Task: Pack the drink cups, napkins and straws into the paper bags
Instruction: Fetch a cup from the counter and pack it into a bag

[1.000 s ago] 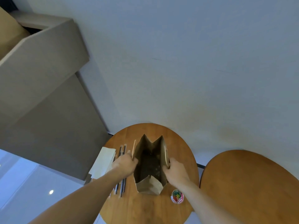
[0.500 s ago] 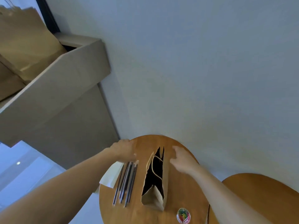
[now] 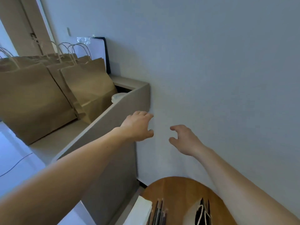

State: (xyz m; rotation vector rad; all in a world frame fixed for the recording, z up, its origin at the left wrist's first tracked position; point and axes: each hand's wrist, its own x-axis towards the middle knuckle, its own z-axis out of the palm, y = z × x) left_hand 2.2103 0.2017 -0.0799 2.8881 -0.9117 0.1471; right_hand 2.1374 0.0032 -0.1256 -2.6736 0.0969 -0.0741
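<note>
Both hands have been lifted away from the open paper bag on the round table, and the view has been swung up and to the left, so that the bag, whose mouth was being held apart a second ago, is now seen only at the bottom edge, standing unsupported. The left hand is stretched out just in front of the corner of the grey counter, and the right hand is held near it. Each is spread with loosely curled fingers, and nothing is held in either. The dark straws and white napkins are left lying on the table beside the bag, apparently unpacked. Behind the counter wall a white drink cup lid is visible next to a row of handled brown bags, none of which was in view before. The bag-opening step is judged finished, and a reach for a cup seems to be under way.
</note>
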